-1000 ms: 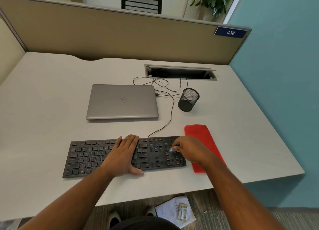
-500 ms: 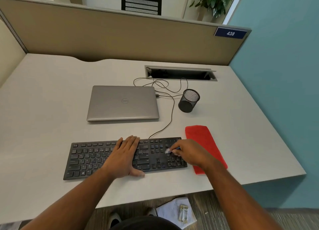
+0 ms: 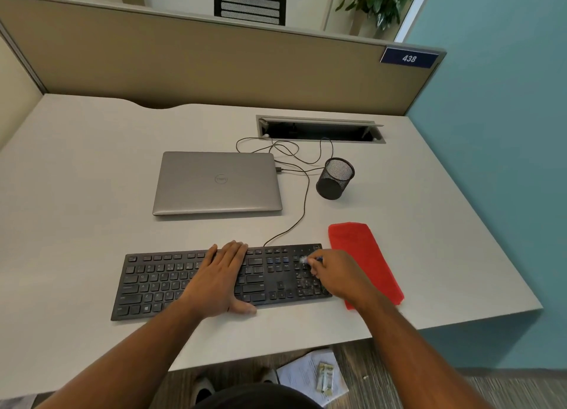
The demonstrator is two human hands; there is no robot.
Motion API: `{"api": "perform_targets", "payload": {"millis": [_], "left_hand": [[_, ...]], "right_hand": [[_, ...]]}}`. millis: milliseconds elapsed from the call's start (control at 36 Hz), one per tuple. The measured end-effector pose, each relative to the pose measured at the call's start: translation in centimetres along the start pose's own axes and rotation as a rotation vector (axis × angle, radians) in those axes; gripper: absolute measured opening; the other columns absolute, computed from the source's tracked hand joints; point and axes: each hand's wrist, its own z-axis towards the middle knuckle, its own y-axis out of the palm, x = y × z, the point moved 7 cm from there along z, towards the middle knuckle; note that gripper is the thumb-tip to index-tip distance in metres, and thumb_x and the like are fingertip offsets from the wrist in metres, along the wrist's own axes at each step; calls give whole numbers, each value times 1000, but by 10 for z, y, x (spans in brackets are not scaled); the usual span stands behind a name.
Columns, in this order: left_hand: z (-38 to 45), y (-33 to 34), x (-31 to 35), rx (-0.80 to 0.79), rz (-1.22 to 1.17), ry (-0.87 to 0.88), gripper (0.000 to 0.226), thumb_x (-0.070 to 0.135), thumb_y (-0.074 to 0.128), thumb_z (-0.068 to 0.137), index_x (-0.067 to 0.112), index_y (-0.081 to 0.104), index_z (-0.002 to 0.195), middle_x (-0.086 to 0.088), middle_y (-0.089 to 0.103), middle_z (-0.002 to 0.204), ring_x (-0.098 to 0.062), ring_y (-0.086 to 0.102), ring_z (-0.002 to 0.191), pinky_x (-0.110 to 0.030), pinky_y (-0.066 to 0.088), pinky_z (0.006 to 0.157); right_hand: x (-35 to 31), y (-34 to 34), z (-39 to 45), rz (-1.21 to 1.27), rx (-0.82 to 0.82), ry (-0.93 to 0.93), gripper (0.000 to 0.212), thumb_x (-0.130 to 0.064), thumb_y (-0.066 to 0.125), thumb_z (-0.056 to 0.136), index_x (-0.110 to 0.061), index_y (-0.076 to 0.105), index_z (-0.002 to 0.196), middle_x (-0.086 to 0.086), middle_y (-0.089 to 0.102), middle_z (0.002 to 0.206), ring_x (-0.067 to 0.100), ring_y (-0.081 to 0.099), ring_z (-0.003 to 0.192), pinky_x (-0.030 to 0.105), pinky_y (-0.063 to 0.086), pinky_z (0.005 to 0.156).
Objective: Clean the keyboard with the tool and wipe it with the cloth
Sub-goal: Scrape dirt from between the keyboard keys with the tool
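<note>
On our pale grey cubicle desk [image 3: 429, 224], near its front edge, our left hand [image 3: 219, 278] presses flat on the black keyboard [image 3: 153, 285]; our right hand [image 3: 340, 278] pinches a small white-bristled brush [image 3: 304, 259] over the number keys.

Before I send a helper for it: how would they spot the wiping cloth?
Find the black keyboard at the desk's near edge. The cloth lies flat just off its right end, partly under the right forearm. It is the only red thing there.

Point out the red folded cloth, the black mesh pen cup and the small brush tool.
Red folded cloth [image 3: 359, 249], head view, bare upper half.
Black mesh pen cup [image 3: 334, 180], head view, side wall.
Small brush tool [image 3: 303, 259], head view, white bristle tip.
</note>
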Motion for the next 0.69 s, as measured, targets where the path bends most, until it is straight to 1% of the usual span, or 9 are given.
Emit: {"api": "perform_targets", "payload": {"millis": [28,111,194,250,361,472,583,639,694], "left_hand": [[0,0,0,2,0,0,147,106,41,63,16,-16,164,-3,-8,174,-20,-14,159,-43,-18,126],[-1,1,0,3,-10,1,147,106,41,62,16,-15,164,-3,-6,174,-20,-12,159,-43,-17,126],[-1,1,-1,10,-6,0,147,106,41,62,16,-15,164,-4,-6,174,-20,-12,160,-43,-16,126],[-1,1,-1,11,-3,5,147,107,41,62,16,-14,164,-3,-6,174,-20,-11,160,-44,-16,127],[0,0,0,20,-6,4,147,107,40,62,16,-13,164,-3,-4,174,-21,-10,160,-44,-15,127],[-1,0,0,16,-8,5,148,107,41,62,16,-14,164,-4,-5,174,-21,-10,160,-44,-16,127],[-1,0,0,13,-5,6,147,107,41,62,16,-15,164,-4,-6,174,-21,-11,160,-44,-16,127],[-1,0,0,16,-7,7,147,107,41,62,16,-14,164,-4,-5,174,-21,-11,160,-44,-15,127],[0,1,0,19,-9,6,147,107,41,62,16,-13,164,-4,-5,174,-21,-10,160,-44,-15,127]], "right_hand": [[1,2,-1,-14,-9,9,24,-31,50,106,-21,72,103,-1,72,88,16,66,73,33,54,66],[6,4,-1,-52,-38,37,31,-30,47,105,-14,71,94,0,72,84,17,70,78,41,59,77],[8,4,1,-48,-52,44,33,-28,49,104,-9,69,85,3,72,78,23,72,76,46,60,74],[6,-1,3,51,11,38,35,-31,52,102,-9,70,82,6,73,76,25,73,75,48,60,75],[-1,-3,5,193,136,26,30,-35,56,101,-23,76,82,-5,74,75,14,71,75,38,60,75],[-4,11,-4,75,72,-16,31,-33,52,103,-20,73,84,-5,69,72,9,63,63,34,56,68],[-3,15,-7,-109,-82,8,34,-29,51,102,-9,70,82,5,68,71,13,54,56,34,46,58],[0,12,-4,-30,-90,36,35,-26,53,100,-2,69,81,10,70,71,21,60,57,38,51,59],[0,3,-1,132,-5,46,34,-26,54,101,-6,72,80,6,73,72,25,70,67,43,59,68]]}}
